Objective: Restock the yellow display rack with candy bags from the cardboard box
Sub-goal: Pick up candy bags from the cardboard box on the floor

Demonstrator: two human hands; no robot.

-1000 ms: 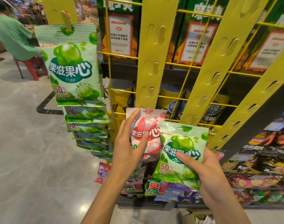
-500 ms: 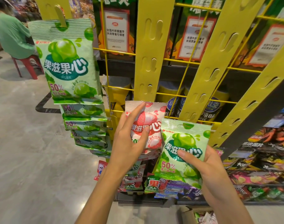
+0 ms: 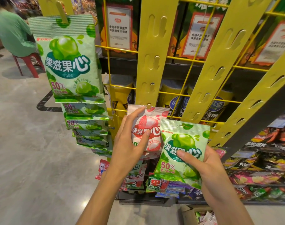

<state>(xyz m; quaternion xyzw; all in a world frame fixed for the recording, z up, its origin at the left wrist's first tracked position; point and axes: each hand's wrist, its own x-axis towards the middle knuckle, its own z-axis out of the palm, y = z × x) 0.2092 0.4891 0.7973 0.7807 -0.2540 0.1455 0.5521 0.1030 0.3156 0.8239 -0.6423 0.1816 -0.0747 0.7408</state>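
Cardboard first: the box (image 3: pixel 187 215) is chopped off by the bottom edge, so we only get a corner with crinkly wrappers inside, too blurry to read. The pink bag (image 3: pixel 146 124) sits with its top edge right at a hook (image 3: pixel 149 106) on the yellow rack (image 3: pixel 154 46), but we can't tell if the hook is actually through its hole. The left hand (image 3: pixel 130 146) holds that bag, thumb pressed on the front, index finger stretched up to the top edge, other fingers hidden. The right hand (image 3: pixel 209 168) grips a green bag (image 3: pixel 184 143) just beside and lower, thumb across the front, fingers hidden behind. That one overlaps the pink one's corner.
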